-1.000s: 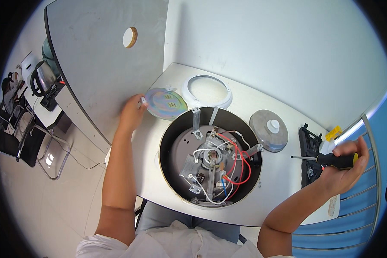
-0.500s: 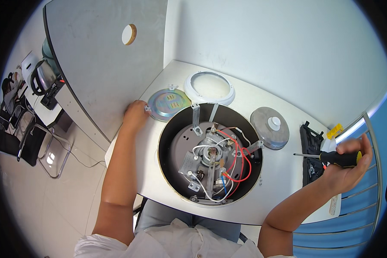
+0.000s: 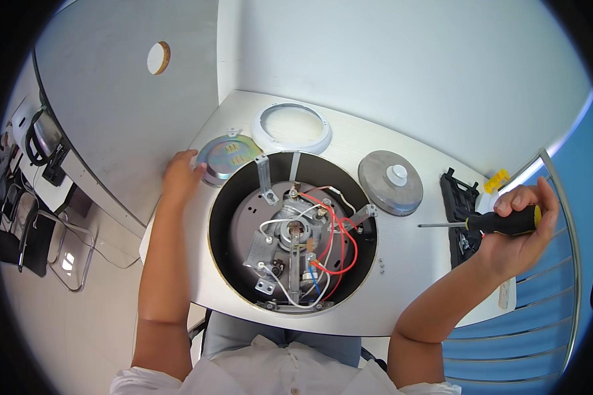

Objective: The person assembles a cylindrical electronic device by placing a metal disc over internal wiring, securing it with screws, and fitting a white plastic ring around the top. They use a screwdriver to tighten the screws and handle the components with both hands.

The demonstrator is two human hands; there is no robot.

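My right hand [image 3: 517,240] holds a screwdriver [image 3: 504,222] with a black-and-yellow handle above the table's right side, its shaft pointing left. My left hand [image 3: 181,176] is at the left edge of a round, iridescent metal plate [image 3: 225,157], thumb and fingers apart; whether it touches the rim I cannot tell. Between my arms stands a large round appliance housing [image 3: 212,240], dark inside and open at the top. Metal brackets, a central metal fitting and red, white and blue wires [image 3: 356,253] show inside it. Several small screws [image 3: 381,266] lie to its right.
A white ring [image 3: 324,141] lies behind the housing, and a grey round lid with a white knob [image 3: 390,191] to its right. An open black tool case [image 3: 458,197] sits farther right. Grey panel [image 3: 125,85] borders the table's left; metal railing [image 3: 576,263] its right.
The view has shifted, so the scene sits farther left. My left thumb now stands apart from the fingers beside the metal plate. My right hand still holds the screwdriver.
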